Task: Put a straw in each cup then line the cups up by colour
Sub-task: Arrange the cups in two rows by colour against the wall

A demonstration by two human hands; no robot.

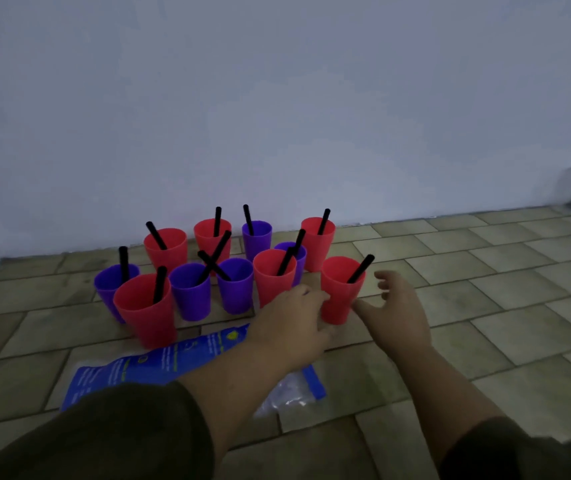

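Leaning over the tiled floor toward the unsorted red and purple cups, all strawed, seemingly starting the colour sort by flanking the near right red cup, left hand touching its left wall, grasp unclear, right hand spread wide and empty just beside it.

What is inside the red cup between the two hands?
One black straw stands in the red cup, leaning right, its top above the rim. The cup's wall hides the straw's lower end and the bottom, so anything else inside cannot be seen.
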